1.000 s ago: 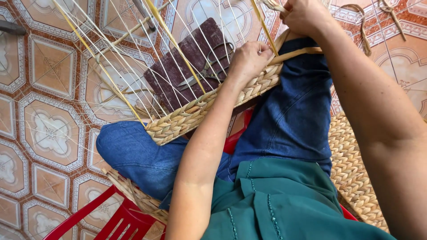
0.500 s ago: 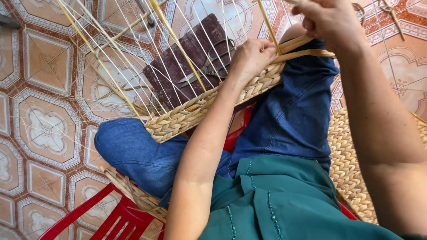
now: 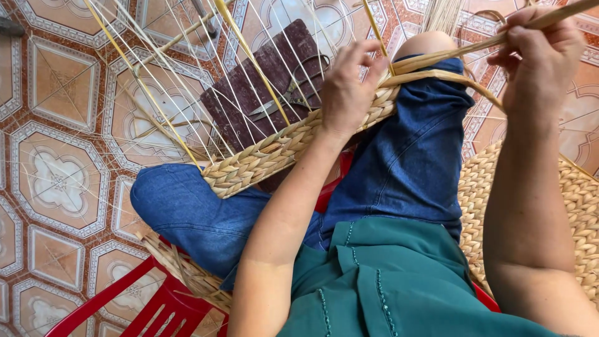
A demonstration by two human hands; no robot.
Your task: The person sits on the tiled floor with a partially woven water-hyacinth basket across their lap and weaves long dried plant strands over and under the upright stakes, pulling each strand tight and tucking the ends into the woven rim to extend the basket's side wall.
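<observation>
My left hand [image 3: 347,84] presses on the end of a braided straw band [image 3: 281,150] that lies across my knees, fingers curled over the weave. My right hand [image 3: 541,53] is raised at the upper right, closed on a long flat straw strand [image 3: 462,47] that runs from the braid up through the fist. Thin pale wire or reed stakes [image 3: 187,75] fan out from the band over the floor. A dark brown pouch [image 3: 268,87] lies on the floor behind the stakes.
I sit on a red plastic chair [image 3: 156,306], in blue jeans and a green top. A woven straw mat [image 3: 574,212] lies to my right. Patterned orange and white tiles [image 3: 56,168] cover the floor on the left.
My right hand has moved right and slightly down, drawing the straw strand tighter. The left hand has stayed on the braid, and the view has shifted a little.
</observation>
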